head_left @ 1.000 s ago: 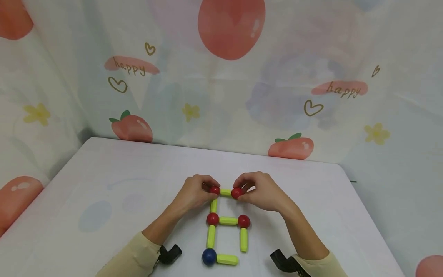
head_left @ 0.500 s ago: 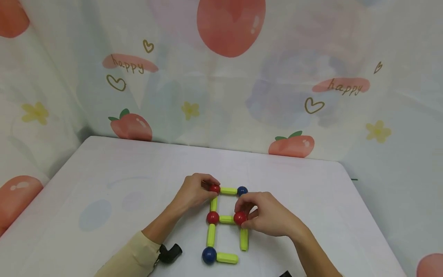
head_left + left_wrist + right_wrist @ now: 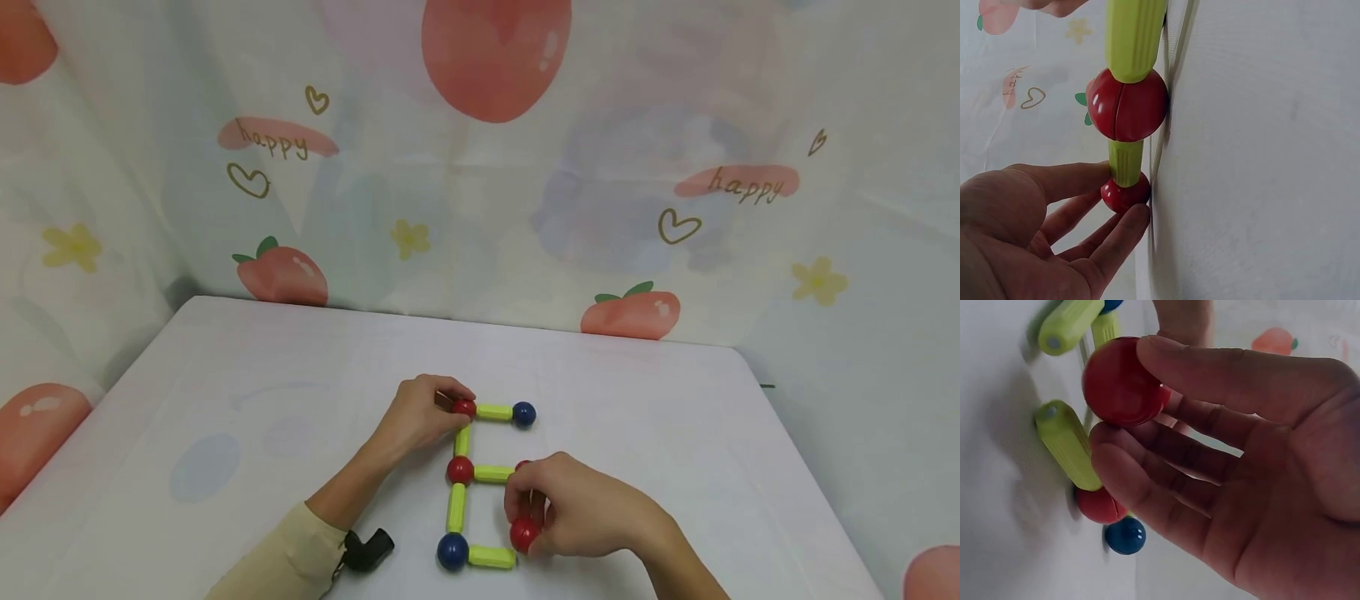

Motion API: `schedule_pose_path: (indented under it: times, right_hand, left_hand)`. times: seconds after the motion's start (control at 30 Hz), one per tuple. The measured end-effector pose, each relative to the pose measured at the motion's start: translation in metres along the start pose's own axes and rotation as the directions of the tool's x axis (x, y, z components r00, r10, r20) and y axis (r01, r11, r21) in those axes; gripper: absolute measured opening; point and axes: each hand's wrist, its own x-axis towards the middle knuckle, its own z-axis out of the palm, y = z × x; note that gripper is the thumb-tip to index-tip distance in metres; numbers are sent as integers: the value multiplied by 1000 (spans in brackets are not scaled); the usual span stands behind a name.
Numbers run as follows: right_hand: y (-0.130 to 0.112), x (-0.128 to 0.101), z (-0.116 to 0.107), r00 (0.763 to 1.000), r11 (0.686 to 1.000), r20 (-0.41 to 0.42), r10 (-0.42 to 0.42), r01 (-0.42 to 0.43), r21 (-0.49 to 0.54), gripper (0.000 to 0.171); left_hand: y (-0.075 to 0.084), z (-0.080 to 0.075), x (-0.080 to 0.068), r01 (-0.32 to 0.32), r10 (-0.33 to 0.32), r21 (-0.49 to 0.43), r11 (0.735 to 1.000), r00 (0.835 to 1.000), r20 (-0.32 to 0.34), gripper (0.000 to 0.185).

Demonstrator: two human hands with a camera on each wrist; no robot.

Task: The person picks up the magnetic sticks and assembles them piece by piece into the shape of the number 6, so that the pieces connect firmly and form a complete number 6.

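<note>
Yellow-green magnetic sticks and balls lie joined on the white table. My left hand (image 3: 423,414) pinches the far-left red ball (image 3: 1124,192) of the frame. Between thumb and fingertips, my right hand (image 3: 585,508) holds a loose red ball (image 3: 1119,381) over the near right corner. Close by it are the free metal-tipped ends of the bottom stick (image 3: 491,557) and the right-side stick (image 3: 1066,447), which the hand hides in the head view. The middle-right red ball (image 3: 1097,506) is mostly covered there. Another red ball (image 3: 460,470) sits at middle left.
One blue ball (image 3: 523,414) ends the far stick (image 3: 495,412); a bigger-looking blue ball (image 3: 452,552) forms the near left corner. A black strap piece (image 3: 369,550) juts from the left wrist. Behind the table (image 3: 225,375) hangs a printed curtain (image 3: 480,208).
My right hand has come toward me with its red ball, from the far right corner past the middle-right ball to the near corner, uncovering the far blue ball. The left hand keeps its place.
</note>
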Motion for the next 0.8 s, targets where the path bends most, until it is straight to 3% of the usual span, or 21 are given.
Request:
schedule_pose_path:
  times: [0.4, 0.8]
  right_hand:
    - [-2, 5, 10, 1000, 997, 12, 9, -8, -83, 30]
    - [2, 9, 11, 999, 996, 4, 42, -41, -81, 33]
  left_hand:
    - [-1, -5, 0, 11, -11, 0, 1000, 1000, -19, 23]
    - [-1, -6, 2, 34, -34, -2, 999, 999, -30, 23]
